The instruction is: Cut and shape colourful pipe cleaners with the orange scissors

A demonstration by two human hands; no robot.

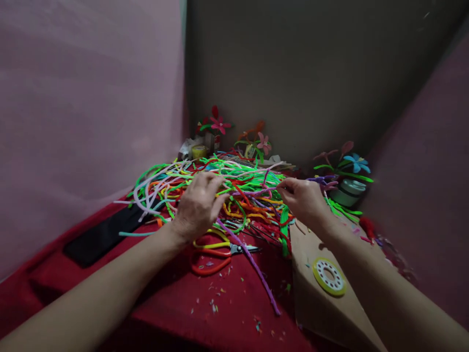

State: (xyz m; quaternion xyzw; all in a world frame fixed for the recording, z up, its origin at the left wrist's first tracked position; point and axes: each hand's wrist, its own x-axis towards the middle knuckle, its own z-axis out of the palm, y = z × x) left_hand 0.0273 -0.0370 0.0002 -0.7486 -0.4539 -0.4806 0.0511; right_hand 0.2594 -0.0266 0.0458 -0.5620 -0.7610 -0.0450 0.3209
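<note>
In the head view, the right hand [306,195] holds a purple pipe cleaner [252,193] by pinching it between the thumb and the first finger. The left hand [200,205] is near the other end of this piece, with curled fingers; I cannot tell if they grip it, because the back of the hand covers the fingertips. The piece lies between the two hands, just above a big pile of loose pipe cleaners [249,168] in many colours. A purple length [252,264] comes out from below the left hand and runs down over the red cloth [176,308]; if it is the same piece, I cannot tell.

About the progress, I judge that some work is done: a red-pink flower [220,125], a pale pink flower [264,143] and a blue flower [355,162] stand at the back and look complete. The purple piece has not yet any clear flower form, so its shaping seems to be left. The scissors [233,249] lie apart on the cloth, partly open, and small scraps [213,306] near them suggest that some cutting is done. A tape roll [320,275] rests unused on a cardboard box [318,315].
</note>
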